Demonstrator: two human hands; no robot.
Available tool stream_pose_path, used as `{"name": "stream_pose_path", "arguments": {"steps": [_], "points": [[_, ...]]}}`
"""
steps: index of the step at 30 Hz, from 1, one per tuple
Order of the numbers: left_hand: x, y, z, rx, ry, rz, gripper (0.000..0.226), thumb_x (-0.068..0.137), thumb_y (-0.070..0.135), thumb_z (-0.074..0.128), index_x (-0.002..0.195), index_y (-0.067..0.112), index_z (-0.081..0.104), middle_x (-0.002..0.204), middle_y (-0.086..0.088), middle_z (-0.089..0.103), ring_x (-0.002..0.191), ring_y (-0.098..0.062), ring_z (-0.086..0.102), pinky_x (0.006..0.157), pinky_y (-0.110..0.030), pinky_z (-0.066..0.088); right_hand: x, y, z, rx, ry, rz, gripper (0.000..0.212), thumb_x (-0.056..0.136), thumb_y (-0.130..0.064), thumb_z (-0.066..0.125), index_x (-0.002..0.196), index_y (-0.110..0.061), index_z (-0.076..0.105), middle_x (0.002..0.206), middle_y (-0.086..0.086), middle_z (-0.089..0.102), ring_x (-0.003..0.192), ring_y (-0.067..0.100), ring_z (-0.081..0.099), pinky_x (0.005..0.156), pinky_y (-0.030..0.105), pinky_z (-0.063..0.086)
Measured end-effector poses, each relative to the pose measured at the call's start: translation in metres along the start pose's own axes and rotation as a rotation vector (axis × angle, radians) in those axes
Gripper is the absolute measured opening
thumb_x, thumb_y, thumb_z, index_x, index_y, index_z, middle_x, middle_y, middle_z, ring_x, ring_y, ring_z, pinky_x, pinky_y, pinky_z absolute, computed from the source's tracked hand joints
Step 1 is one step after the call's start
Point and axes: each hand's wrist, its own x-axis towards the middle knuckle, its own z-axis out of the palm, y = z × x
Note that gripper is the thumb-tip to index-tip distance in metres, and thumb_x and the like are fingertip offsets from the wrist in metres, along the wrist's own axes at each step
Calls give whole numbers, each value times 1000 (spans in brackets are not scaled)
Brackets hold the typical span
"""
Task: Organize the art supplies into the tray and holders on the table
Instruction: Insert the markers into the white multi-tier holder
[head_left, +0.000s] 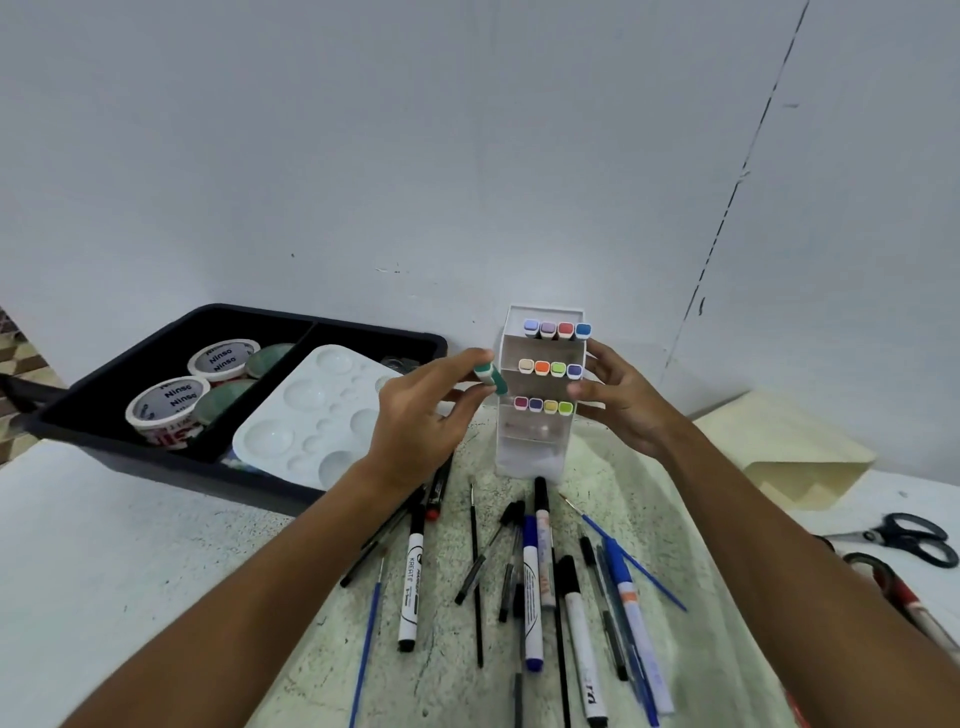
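left hand (415, 415) grip pinches a green-capped marker (491, 378), cap touching the left edge of the white tiered marker holder (540, 441). right hand (618, 410) grip clasps the holder's right side. loose pens (530, 577) lie on the counter (130, 545) below both grips.

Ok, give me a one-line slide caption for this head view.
Left hand brings a green-capped marker to the tiered marker holder, steadied by the right hand.
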Motion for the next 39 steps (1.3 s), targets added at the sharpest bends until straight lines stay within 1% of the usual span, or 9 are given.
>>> {"name": "stream_pose_path", "arguments": {"steps": [6, 10, 13, 18, 27, 29, 31, 34, 39], "points": [[-5, -5, 11, 32, -76, -3, 32, 77, -4, 78, 106, 1, 66, 90, -11, 73, 81, -2, 63, 75, -2, 45, 0, 0, 1, -4, 20, -8, 102, 53, -29, 86, 144, -23, 40, 143, -4, 50, 120, 20, 59, 107, 51, 41], [-8, -9, 13, 13, -137, -10, 21, 85, 7, 71, 105, 1, 69, 98, -7, 73, 83, -5, 67, 75, -18, 57, 0, 2, 0, -4, 27, -15, 102, 52, -29, 86, 143, -22, 40, 142, -4, 51, 118, 19, 60, 106, 49, 43], [-13, -12, 14, -9, -169, -23, 22, 86, 10, 68, 108, 5, 68, 102, -2, 71, 88, 1, 63, 78, -16, 56, 1, 3, -1, -13, 28, -13, 103, 53, -30, 86, 144, -23, 40, 143, -4, 50, 118, 19, 60, 105, 48, 44], [-21, -23, 20, 19, -196, -79, 22, 89, 15, 65, 105, 1, 72, 101, -10, 70, 92, -15, 65, 77, -28, 57, 1, 3, -3, -32, 26, -18, 100, 53, -29, 86, 142, -23, 42, 141, -3, 52, 115, 18, 62, 103, 46, 46], [-33, -37, 33, 97, -258, -152, 25, 89, 26, 62, 106, 11, 74, 118, -12, 59, 102, -19, 53, 87, -13, 40, 3, 4, -4, -62, 35, -21, 82, 67, -17, 79, 141, -23, 44, 138, -4, 54, 111, 17, 64, 105, 51, 43], [-32, -32, 34, 8, -230, -244, 33, 88, 28, 66, 116, 11, 68, 123, -9, 57, 105, -13, 54, 86, -14, 46, 3, 4, -4, -64, 32, -22, 87, 64, -20, 83, 141, -23, 44, 138, -4, 54, 111, 17, 65, 105, 51, 44], [-30, -29, 34, -150, -202, -506, 43, 87, 29, 70, 126, 14, 58, 126, -3, 58, 112, -10, 57, 85, -20, 53, 3, 4, -4, -61, 27, -23, 91, 59, -25, 85, 141, -23, 44, 138, -4, 54, 112, 17, 64, 105, 50, 44], [-27, -30, 36, -455, -289, -874, 55, 89, 32, 69, 136, 10, 51, 132, -3, 61, 122, -14, 57, 98, -33, 51, 2, 4, -4, -59, 22, -24, 90, 59, -25, 84, 140, -23, 45, 138, -4, 54, 112, 18, 64, 106, 51, 43], [-24, -21, 44, -587, -282, -1002, 33, 95, 7, 56, 128, 2, 58, 109, 0, 71, 96, -9, 69, 79, -23, 55, 1, 6, -3, -60, 33, -38, 80, 67, -17, 78, 140, -23, 45, 139, -4, 54, 114, 17, 63, 106, 52, 42]]}}
